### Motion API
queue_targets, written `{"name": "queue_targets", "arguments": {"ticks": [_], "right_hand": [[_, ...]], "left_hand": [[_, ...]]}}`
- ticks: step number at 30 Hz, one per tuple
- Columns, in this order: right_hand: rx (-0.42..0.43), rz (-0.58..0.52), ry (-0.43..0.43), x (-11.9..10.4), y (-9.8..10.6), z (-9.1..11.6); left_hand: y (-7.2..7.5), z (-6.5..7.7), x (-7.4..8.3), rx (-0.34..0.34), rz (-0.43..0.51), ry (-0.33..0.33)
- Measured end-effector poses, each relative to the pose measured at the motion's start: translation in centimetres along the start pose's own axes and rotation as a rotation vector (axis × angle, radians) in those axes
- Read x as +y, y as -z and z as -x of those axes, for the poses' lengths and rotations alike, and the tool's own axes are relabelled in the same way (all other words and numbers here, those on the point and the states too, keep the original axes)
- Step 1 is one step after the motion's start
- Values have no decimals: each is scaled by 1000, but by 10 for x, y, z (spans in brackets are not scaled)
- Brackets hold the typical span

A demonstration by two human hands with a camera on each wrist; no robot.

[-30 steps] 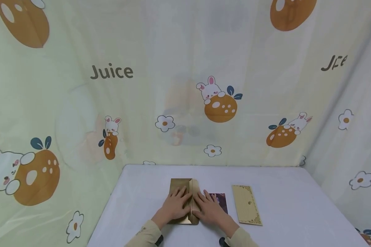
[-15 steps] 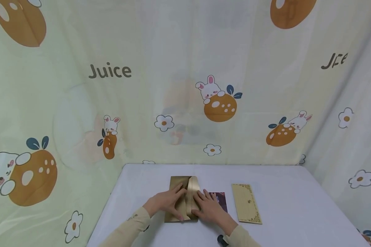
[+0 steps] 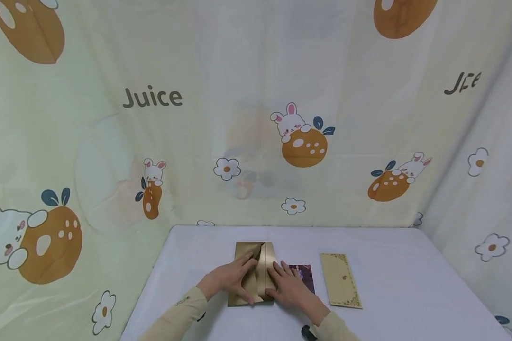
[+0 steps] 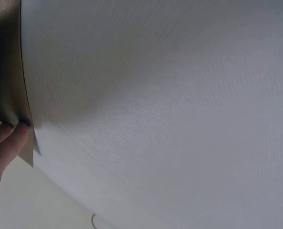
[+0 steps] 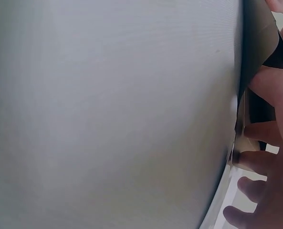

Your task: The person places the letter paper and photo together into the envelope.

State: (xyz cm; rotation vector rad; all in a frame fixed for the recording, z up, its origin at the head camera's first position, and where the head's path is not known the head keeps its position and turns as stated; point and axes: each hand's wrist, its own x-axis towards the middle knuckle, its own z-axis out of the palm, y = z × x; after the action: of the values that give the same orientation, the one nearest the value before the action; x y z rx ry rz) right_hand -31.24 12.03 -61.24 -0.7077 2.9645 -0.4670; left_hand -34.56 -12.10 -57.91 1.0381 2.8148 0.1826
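A gold paper envelope (image 3: 244,249) lies on the white table, its flap (image 3: 267,255) folded out to the right and a dark gap showing along its opening. My left hand (image 3: 227,279) pinches the upper layer between thumb and fingers, and the paper bulges up there. In the left wrist view, fingers (image 4: 11,145) touch the envelope's edge. With fingers spread, my right hand (image 3: 291,288) presses on the flap. Partly under that hand, a dark purple printed card (image 3: 305,274) sticks out. The right wrist view has the right hand (image 5: 280,176) beside the lifted gold paper (image 5: 259,36).
To the right lies a cream card (image 3: 340,279) with ornate brown corners, apart from both hands. The white tabletop (image 3: 401,284) stretches around these things. A curtain (image 3: 239,57) printed with rabbits and oranges hangs behind the table's back edge.
The left hand, flat on the envelope a second ago, has shifted left and now pinches its upper layer, which has buckled open. The right hand stays on the flap.
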Motion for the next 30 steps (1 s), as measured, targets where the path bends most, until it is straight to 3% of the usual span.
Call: {"name": "queue_targets", "arguments": {"ticks": [9, 20, 30], "right_hand": [[77, -45, 25, 0, 6, 6], [159, -63, -4, 14, 19, 16], [197, -20, -99, 42, 25, 24]], "left_hand": [[-1, -2, 1, 5, -2, -9], [6, 1, 4, 31, 15, -48], [0, 0, 2, 26, 24, -52]]}}
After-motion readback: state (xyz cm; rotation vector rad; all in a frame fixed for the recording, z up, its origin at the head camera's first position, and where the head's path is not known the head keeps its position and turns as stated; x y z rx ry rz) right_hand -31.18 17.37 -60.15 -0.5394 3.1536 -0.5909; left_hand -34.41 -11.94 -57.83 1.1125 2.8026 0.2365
